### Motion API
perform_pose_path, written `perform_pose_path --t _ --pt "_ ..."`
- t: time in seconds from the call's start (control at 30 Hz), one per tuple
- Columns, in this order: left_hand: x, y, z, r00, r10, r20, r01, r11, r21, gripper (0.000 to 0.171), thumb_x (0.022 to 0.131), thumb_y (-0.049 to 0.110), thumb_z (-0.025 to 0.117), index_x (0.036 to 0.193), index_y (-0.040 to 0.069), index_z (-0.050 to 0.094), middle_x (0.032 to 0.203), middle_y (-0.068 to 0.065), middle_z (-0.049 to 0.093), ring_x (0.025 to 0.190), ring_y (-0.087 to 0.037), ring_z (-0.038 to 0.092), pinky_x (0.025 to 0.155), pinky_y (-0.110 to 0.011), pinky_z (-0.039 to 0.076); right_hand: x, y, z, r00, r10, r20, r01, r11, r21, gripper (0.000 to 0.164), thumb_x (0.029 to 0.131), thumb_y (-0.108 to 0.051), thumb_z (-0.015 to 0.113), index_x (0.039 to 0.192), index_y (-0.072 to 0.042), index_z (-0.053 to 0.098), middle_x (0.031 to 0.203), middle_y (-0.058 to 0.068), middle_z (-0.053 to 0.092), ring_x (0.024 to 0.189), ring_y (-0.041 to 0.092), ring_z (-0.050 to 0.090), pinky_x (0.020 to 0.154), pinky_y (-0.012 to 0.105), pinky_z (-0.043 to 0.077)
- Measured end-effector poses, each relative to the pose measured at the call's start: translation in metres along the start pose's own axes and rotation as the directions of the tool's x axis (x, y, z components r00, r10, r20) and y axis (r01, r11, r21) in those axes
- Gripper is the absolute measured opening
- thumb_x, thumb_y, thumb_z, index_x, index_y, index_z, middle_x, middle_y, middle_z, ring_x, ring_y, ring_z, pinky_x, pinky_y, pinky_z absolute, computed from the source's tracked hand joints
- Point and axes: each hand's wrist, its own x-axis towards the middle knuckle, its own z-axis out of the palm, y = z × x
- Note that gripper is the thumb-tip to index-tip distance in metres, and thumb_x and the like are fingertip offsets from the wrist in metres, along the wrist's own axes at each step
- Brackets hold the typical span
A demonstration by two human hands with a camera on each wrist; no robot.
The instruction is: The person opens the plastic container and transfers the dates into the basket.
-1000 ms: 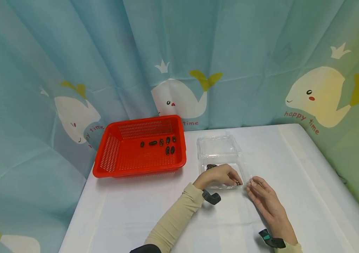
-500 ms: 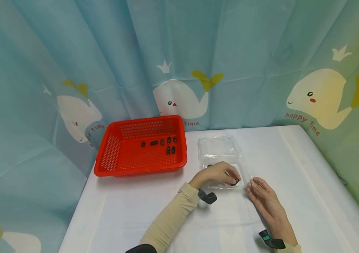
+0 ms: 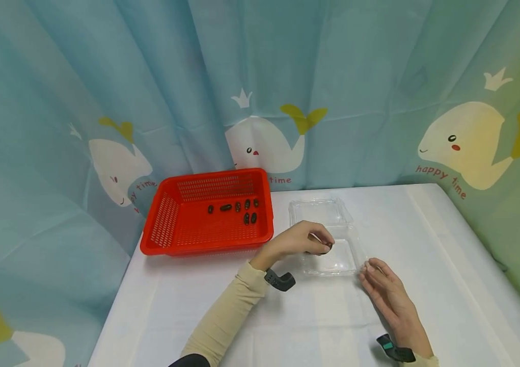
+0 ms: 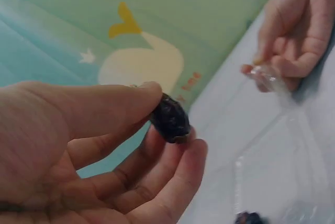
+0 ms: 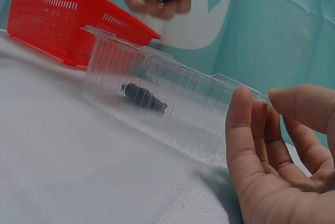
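Note:
My left hand (image 3: 297,239) pinches a dark, wrinkled date (image 4: 171,118) between thumb and fingertips, raised over the left part of a clear plastic clamshell box (image 3: 338,268). That box stands with its lid folded back, away from me. Through its side wall, in the right wrist view, dark dates (image 5: 142,97) show on the bottom; the head view has them hidden behind my left hand. At the box's near right corner, my right hand (image 3: 392,300) pinches the rim between thumb and fingers.
Left of the box sits a red plastic basket (image 3: 191,227) with several dates (image 3: 247,218) spread over its floor. Both stand on a white-covered table (image 3: 315,321). A blue-green curtain (image 3: 360,127) with whale prints hangs along the back and sides.
My left hand has lifted the date from the box's near right area and moved left and up with it. The right hand keeps its place at the rim.

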Motion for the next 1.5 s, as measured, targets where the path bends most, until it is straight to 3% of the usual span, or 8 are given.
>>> perform_pose_path --t 0.2,0.4,0.57,0.77,1.0,1.1,1.27,1.5 --pt "-0.02 0.016 -0.018 0.992 -0.03 -0.119 0.023 0.998 -0.052 0.019 0.096 0.008 0.072 0.115 0.006 0.074 0.11 -0.008 0.071 0.104 -0.035 0.071 0.087 -0.028 0.057 0.0 0.0 -0.002 1.0 -0.003 0.005 0.002 1.0 0.015 0.021 0.108 -0.009 0.053 0.121 -0.023 0.061 0.112 -0.009 0.062 0.105 0.004 0.067 0.097 0.018 0.056" --pt "-0.036 0.022 -0.034 0.981 -0.027 -0.192 0.008 0.995 -0.096 0.024 0.095 0.013 0.075 0.118 0.007 0.072 0.112 -0.005 0.068 0.099 -0.019 0.07 0.092 -0.028 0.058 -0.001 0.001 -0.004 1.0 -0.004 0.013 0.004 1.0 0.028 0.021 0.108 -0.008 0.053 0.121 -0.023 0.061 0.112 -0.009 0.063 0.104 0.004 0.067 0.098 0.018 0.056" --pt "-0.046 0.017 -0.047 0.97 -0.036 -0.239 -0.002 0.988 -0.157 0.027 0.097 0.018 0.074 0.121 0.007 0.069 0.113 -0.005 0.069 0.105 -0.024 0.068 0.099 -0.034 0.056 -0.001 0.002 -0.004 1.0 -0.005 0.016 0.004 0.999 0.043 0.022 0.108 -0.007 0.052 0.122 -0.022 0.061 0.112 -0.008 0.063 0.104 0.005 0.067 0.097 0.019 0.056" --pt "-0.052 0.011 -0.064 0.931 -0.12 -0.346 0.033 0.968 -0.248 0.029 0.098 0.019 0.073 0.124 0.009 0.067 0.118 -0.008 0.068 0.108 -0.021 0.069 0.107 -0.041 0.056 -0.001 0.002 -0.004 1.0 -0.018 0.025 0.017 0.999 0.036 0.021 0.108 -0.007 0.053 0.123 -0.021 0.061 0.112 -0.008 0.064 0.105 0.005 0.067 0.098 0.018 0.056" --pt "-0.053 0.004 -0.083 0.853 -0.245 -0.462 0.056 0.922 -0.384 0.033 0.097 0.013 0.074 0.127 0.003 0.064 0.108 -0.005 0.068 0.103 -0.02 0.069 0.108 -0.044 0.055 -0.003 0.0 -0.003 0.999 -0.019 0.039 0.016 0.998 0.058 0.022 0.108 -0.006 0.051 0.122 -0.02 0.06 0.113 -0.007 0.064 0.104 0.005 0.067 0.097 0.019 0.056" --pt "-0.054 0.001 -0.091 0.83 -0.285 -0.479 0.078 0.91 -0.407 0.035 0.097 0.013 0.074 0.129 0.003 0.063 0.106 -0.003 0.067 0.104 -0.021 0.068 0.11 -0.046 0.054 -0.003 -0.001 -0.003 0.999 -0.023 0.049 0.02 0.997 0.07 0.022 0.109 -0.005 0.051 0.122 -0.019 0.061 0.113 -0.007 0.064 0.104 0.005 0.067 0.097 0.019 0.057" --pt "-0.056 -0.009 -0.105 0.809 -0.342 -0.478 0.113 0.889 -0.444 0.031 0.098 0.016 0.074 0.125 0.006 0.063 0.107 -0.002 0.068 0.103 -0.019 0.065 0.111 -0.043 0.053 -0.002 -0.001 -0.004 0.998 -0.021 0.051 0.017 0.998 0.068 0.023 0.109 -0.005 0.051 0.122 -0.02 0.062 0.113 -0.007 0.064 0.105 0.005 0.068 0.098 0.019 0.057" --pt "-0.059 -0.023 -0.127 0.801 -0.388 -0.456 0.143 0.863 -0.484 0.027 0.1 0.019 0.072 0.122 0.007 0.062 0.114 -0.004 0.067 0.104 -0.019 0.063 0.115 -0.045 0.05 -0.001 0.001 -0.004 0.998 -0.024 0.056 0.021 0.999 0.049 0.023 0.109 -0.006 0.05 0.122 -0.02 0.061 0.112 -0.007 0.064 0.104 0.005 0.068 0.098 0.019 0.057"
